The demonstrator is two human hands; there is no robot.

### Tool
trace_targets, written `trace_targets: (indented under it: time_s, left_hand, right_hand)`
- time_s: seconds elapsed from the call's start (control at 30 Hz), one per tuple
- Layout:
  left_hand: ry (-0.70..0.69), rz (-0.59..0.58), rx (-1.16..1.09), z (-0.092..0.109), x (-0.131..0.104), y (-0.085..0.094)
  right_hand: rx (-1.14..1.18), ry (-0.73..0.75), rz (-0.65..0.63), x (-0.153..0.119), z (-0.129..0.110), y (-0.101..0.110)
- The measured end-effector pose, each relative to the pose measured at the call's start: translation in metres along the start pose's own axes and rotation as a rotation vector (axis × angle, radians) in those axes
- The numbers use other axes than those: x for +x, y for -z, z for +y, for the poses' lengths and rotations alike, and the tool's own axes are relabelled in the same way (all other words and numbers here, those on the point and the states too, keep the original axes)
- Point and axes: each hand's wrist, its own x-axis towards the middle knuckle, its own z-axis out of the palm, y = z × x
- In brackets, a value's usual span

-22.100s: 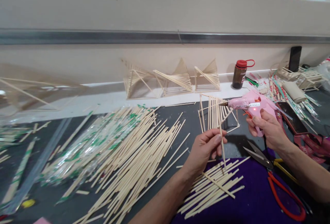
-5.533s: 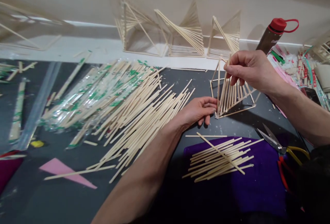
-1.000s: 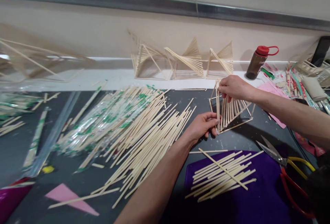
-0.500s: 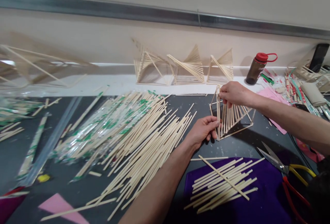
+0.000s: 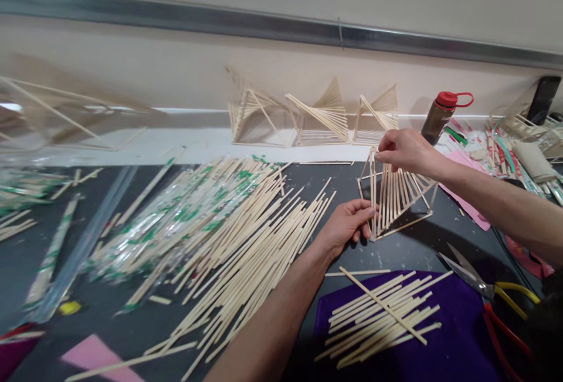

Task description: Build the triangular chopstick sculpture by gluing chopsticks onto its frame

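Observation:
A stick frame (image 5: 398, 200), built of thin wooden chopsticks with a fan of slanting sticks inside, stands on the dark table. Low on its near left upright, my left hand (image 5: 352, 223) pinches the stick between thumb and fingers. My right hand (image 5: 407, 150) is over the frame's top, fingers curled and their tips close together beside the upper end of that upright. Whether those tips hold anything is too small to tell. Below the frame, loose cut chopsticks (image 5: 382, 317) lie on a purple cloth (image 5: 461, 323).
Scissors (image 5: 479, 285) lie spread at the right. Many loose chopsticks (image 5: 255, 264) and wrapped chopsticks (image 5: 176, 212) cover the left. Finished stick frames (image 5: 321, 115) stand along the wall, with a red-capped bottle (image 5: 440, 115) and pink paper (image 5: 468, 206) at the right.
My right hand has risen slightly and shifted right, its fingers drawn back from around the upright toward its top end. The left hand keeps its place on the frame.

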Motion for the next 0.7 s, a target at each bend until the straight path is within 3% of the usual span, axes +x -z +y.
trace_targets:
  time_s: [0.23,0.7]
  left_hand:
    - [-0.006,0.007,-0.006,0.0,0.0,0.0]
    - [-0.008,0.011,-0.017,-0.001,0.0,-0.001]
  right_hand:
    - [0.376,-0.033,-0.078,0.015,0.01,0.002]
    - [0.416,0.044,-0.117,0.023,0.013,0.001]
